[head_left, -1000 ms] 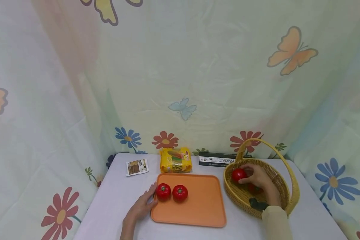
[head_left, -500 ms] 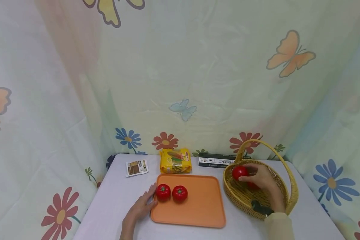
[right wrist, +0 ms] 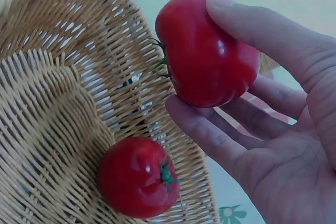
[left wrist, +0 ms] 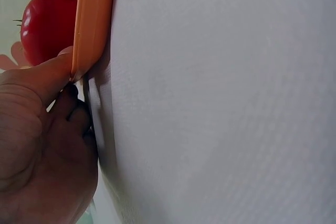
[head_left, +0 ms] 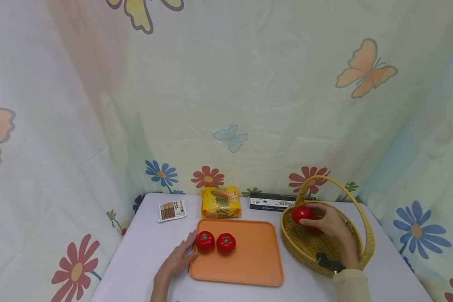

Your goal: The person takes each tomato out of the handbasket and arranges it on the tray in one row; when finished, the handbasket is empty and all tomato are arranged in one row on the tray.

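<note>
My right hand point(head_left: 326, 220) grips a red tomato point(right wrist: 210, 51) between thumb and fingers, held up at the left side of the wicker basket point(head_left: 302, 247). A second tomato point(right wrist: 139, 177) lies in the basket below it, partly hidden by the hand in the head view. My left hand point(head_left: 177, 260) holds the left edge of the orange tray point(head_left: 253, 256), with the thumb point(left wrist: 55, 69) on the rim and the other fingers outside and below it. Two tomatoes, a left one point(head_left: 205, 242) and a right one point(head_left: 226, 243), sit side by side on the tray.
Behind the tray lie a yellow food packet point(head_left: 221, 202), a small white-and-brown sachet point(head_left: 172, 210) and a dark pasta box point(head_left: 269, 201). The basket's tall handle point(head_left: 366, 218) arches over its right side. A printed curtain point(head_left: 226, 92) closes off the back.
The right hand has raised its tomato slightly within the basket and shifted a little. The left hand and the tray have stayed in place.
</note>
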